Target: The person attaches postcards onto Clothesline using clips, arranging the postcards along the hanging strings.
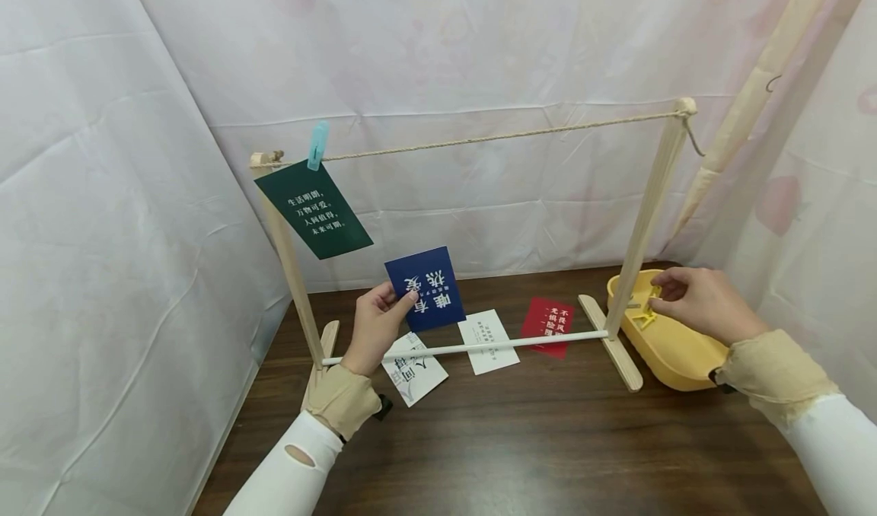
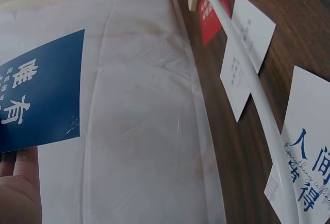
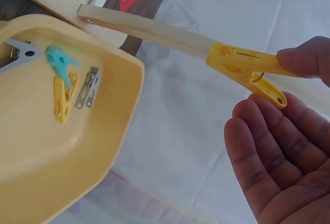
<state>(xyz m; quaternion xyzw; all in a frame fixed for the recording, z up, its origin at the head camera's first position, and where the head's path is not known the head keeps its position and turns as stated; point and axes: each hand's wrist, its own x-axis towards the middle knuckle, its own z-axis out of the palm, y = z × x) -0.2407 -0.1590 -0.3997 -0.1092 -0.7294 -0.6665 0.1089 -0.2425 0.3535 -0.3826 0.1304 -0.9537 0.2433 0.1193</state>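
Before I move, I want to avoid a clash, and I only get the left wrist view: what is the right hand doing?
Observer: The right hand pinches a yellow clothespin between thumb and fingers.
Operator: Is anything hanging up, out of my sight?
Observer: Yes, a green card hangs from the rope, held by a light blue clothespin.
Operator: I see just a bit of something yellow at the top. What is inside it?
Observer: It is a yellow tub; a teal clip lies in it, among other clips.
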